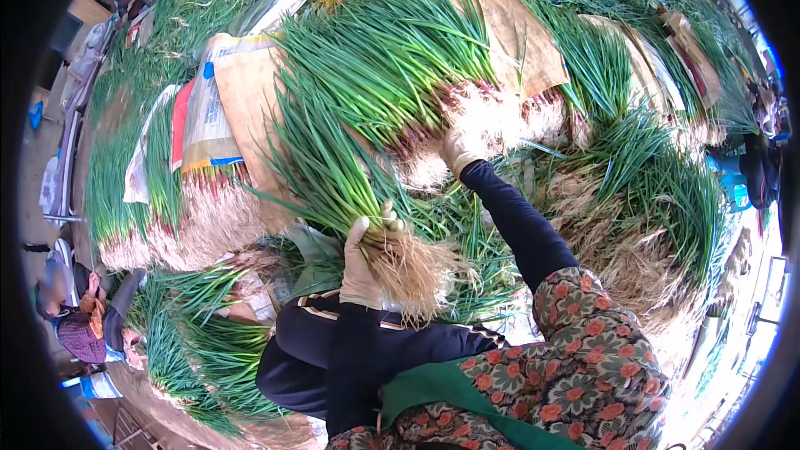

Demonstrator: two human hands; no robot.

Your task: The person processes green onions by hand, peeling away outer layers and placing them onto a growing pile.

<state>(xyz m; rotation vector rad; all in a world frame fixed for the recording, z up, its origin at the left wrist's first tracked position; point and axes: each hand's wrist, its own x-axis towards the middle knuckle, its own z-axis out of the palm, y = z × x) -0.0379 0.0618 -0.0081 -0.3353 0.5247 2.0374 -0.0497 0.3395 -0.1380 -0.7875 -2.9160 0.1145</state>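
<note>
1. Across the middle of the view, a broad row of spring onions [383, 58] lies with green leaves pointing away from the wearer and its reddish bases and pale roots turned toward them. It appears to be the stock being worked from.
2. To the right, a heap of spring onions [667, 192] lies with tangled, straw-coloured roots facing the wearer's side.
3. Flanking the row are two brown sheets, the left sheet [250, 108] beside its leaves and the right sheet [521, 37] partly over the plants at that end.
4. Above the wearer's lap, in front of the row, is the held bunch [360, 193], tilted, with leaves up and to the left and roots hanging down to the right. The step in hand looks like gathering stems into this bunch.
5. Around the bunch, just above its roots, the gloved left hand [364, 265] is closed, thumb on one side and fingers on the other.
6. At the row's root edge, the gloved right hand [461, 152] reaches in among the bases; its fingertips are hidden, so I cannot tell whether it grips any stems. The next move seems to call for a low grasp near the bases and a gentle pull, keeping neighbouring roots from snagging.
</note>
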